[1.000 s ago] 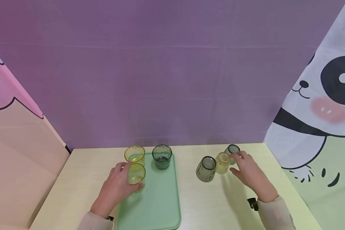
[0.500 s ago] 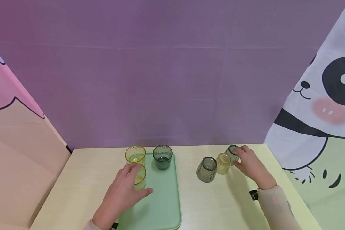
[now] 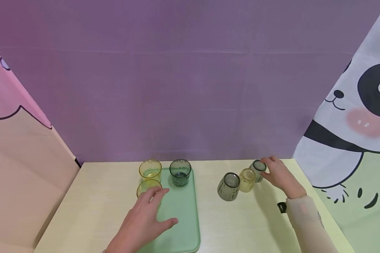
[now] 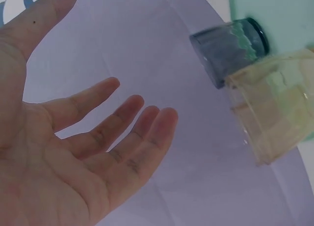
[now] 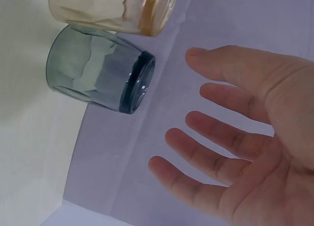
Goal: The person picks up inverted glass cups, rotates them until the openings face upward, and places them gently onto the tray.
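Note:
In the head view my left hand (image 3: 142, 219) hovers over the near part of a green tray (image 3: 180, 225), thumb and fingers spread and holding nothing. It partly hides the nearer yellow glass (image 3: 148, 183). Behind that one stand another yellow glass (image 3: 150, 171) and a dark grey-green glass (image 3: 180, 173), both mouth up. At the right, my right hand (image 3: 280, 177) is beside a blue-grey glass (image 3: 258, 171) turned upside down. The right wrist view shows a gap between its fingers (image 5: 211, 120) and this blue-grey glass (image 5: 93, 69).
Next to the blue-grey glass stand an upside-down yellow glass (image 3: 247, 181) and a dark grey glass (image 3: 228, 188), close together on the pale table (image 3: 228, 228). A purple cloth backdrop (image 3: 190, 88) rises behind the table, with printed panels at both sides.
My left hand has let go of the nearer yellow glass and drawn back toward me, fingers spreading. The right hand has moved slightly away from me, beside the blue-grey glass.

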Demonstrator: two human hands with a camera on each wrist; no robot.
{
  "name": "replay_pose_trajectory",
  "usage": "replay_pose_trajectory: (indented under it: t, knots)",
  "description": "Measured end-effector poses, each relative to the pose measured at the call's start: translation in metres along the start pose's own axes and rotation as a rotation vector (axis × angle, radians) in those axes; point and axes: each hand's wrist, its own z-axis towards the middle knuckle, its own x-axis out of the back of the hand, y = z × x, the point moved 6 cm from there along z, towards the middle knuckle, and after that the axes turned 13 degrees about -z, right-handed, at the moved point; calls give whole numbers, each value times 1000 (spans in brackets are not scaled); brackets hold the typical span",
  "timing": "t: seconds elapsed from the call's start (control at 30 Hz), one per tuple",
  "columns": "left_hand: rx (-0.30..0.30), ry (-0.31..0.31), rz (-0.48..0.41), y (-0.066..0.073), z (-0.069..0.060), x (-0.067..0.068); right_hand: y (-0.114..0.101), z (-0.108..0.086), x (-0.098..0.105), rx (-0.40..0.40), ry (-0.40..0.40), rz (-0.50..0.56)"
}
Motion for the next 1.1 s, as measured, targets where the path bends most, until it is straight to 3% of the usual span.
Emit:
replay_pose_trajectory:
  t: [0.5,0.87,1.1]
  knots:
    - [-94,3,55,29,-22,3,23,12,-30,22,-40,6]
    - [-87,-12,40,20,-21,-2,29,21,-53,-21,-177,113]
    - [-46,-30,31,11,-18,-6,26,21,-59,-45,-247,144]
